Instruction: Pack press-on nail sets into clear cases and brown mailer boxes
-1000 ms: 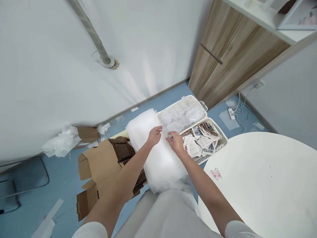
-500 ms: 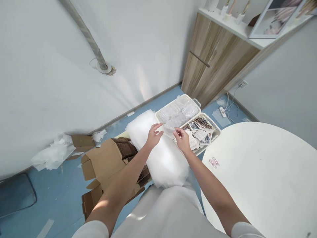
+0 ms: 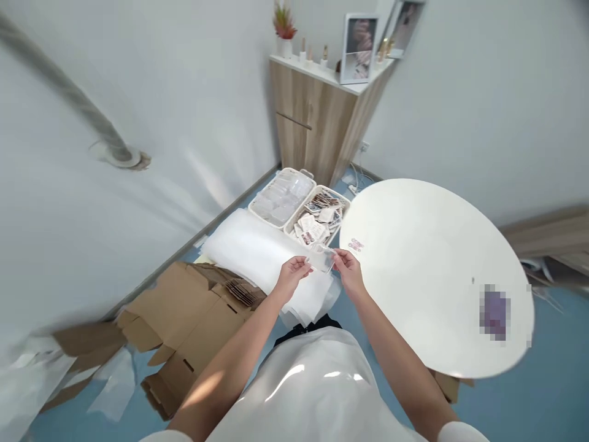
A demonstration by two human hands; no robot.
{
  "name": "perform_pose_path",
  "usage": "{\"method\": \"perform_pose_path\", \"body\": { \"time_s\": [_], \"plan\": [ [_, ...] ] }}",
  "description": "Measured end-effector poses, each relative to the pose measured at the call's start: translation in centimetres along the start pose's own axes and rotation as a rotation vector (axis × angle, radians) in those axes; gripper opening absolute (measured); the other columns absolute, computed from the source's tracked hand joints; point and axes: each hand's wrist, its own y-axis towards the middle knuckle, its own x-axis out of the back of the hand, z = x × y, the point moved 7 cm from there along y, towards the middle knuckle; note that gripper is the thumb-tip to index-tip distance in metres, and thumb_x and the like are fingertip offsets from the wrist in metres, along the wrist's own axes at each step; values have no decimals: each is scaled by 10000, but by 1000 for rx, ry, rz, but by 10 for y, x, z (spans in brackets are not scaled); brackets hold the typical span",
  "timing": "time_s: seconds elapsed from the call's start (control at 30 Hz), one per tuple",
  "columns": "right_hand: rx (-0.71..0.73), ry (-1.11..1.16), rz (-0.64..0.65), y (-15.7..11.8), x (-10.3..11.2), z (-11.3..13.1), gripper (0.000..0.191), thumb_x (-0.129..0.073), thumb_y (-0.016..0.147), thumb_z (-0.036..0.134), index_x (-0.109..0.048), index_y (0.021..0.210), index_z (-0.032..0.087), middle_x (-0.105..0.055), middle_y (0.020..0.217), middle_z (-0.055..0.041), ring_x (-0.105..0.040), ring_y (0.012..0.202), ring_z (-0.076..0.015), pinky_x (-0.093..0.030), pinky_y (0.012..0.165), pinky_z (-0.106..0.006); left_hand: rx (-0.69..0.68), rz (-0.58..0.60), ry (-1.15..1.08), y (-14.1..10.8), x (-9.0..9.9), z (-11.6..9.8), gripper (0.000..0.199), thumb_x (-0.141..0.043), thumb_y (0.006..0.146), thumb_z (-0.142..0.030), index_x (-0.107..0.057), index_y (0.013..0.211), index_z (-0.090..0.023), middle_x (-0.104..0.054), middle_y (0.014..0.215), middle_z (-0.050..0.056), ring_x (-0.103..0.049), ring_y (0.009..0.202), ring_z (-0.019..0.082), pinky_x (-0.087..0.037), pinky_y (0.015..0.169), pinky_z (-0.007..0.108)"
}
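Note:
Between my two hands is a small clear plastic case (image 3: 321, 258), held up over the stack of white foam sheets (image 3: 248, 242). Its left edge is pinched by my left hand (image 3: 291, 278). My right hand (image 3: 350, 271) has fingers and thumb closed on the opposite edge. Just beyond the case stands a white basket of printed cards (image 3: 317, 224). Beside that, a second white basket (image 3: 258, 213) is filled with clear plastic packs (image 3: 283, 193). A small pink set of pieces (image 3: 355, 245) lies on the round white table (image 3: 427, 245), close to my right hand.
Flattened brown cardboard boxes (image 3: 179, 301) lie at the left, with white plastic wrapping (image 3: 32, 380) beyond them on the blue floor. A wood-grain cabinet (image 3: 317, 116) fills the corner, bearing a picture frame (image 3: 359, 49). A blurred purple patch (image 3: 495, 312) is on the table.
The view has swung right, showing more of the round table. My hands have brought the clear case away from the basket of clear packs, towards the table.

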Motion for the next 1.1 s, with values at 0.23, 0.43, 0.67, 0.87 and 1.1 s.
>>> {"method": "perform_pose_path", "body": {
  "time_s": [0.23,0.43,0.67,0.87,1.1],
  "plan": [
    [-3,-80,-136,-53,69,10,375,-569,687,432,-574,1001,227,-591,972,-56,-545,695,-130,-433,625,-291,133,179,-40,-17,-56,29,262,-699,585,-330,-579,748,-164,-590,688,-8,-584,668,104,-415,693,256],
    [14,-109,-271,-88,127,14,392,-596,672,393,-553,1030,238,-555,1031,-64,-533,760,-135,-431,688,-312,184,320,-6,-24,-111,48,246,-688,594,-336,-584,739,-165,-599,712,2,-576,672,103,-416,705,262],
    [34,-170,-364,-115,202,28,376,-579,693,400,-553,1041,260,-537,1105,-63,-512,903,-172,-411,777,-347,118,476,249,-23,-178,68,205,-642,634,-324,-607,769,-175,-584,703,2,-553,676,103,-400,684,252],
    [1,-150,-225,-113,245,25,435,-589,690,394,-522,1097,258,-558,1069,-61,-535,841,-153,-416,755,-330,20,586,438,-21,-236,75,185,-618,635,-269,-625,790,-167,-604,731,11,-541,691,115,-395,694,255],
    [-27,-142,-134,-101,286,11,323,-618,656,388,-604,922,204,-606,841,-26,-530,722,-134,-420,691,-304,26,652,517,-16,-295,95,272,-621,647,-293,-624,888,-167,-597,786,32,-541,729,134,-402,716,278]
  ]
}}
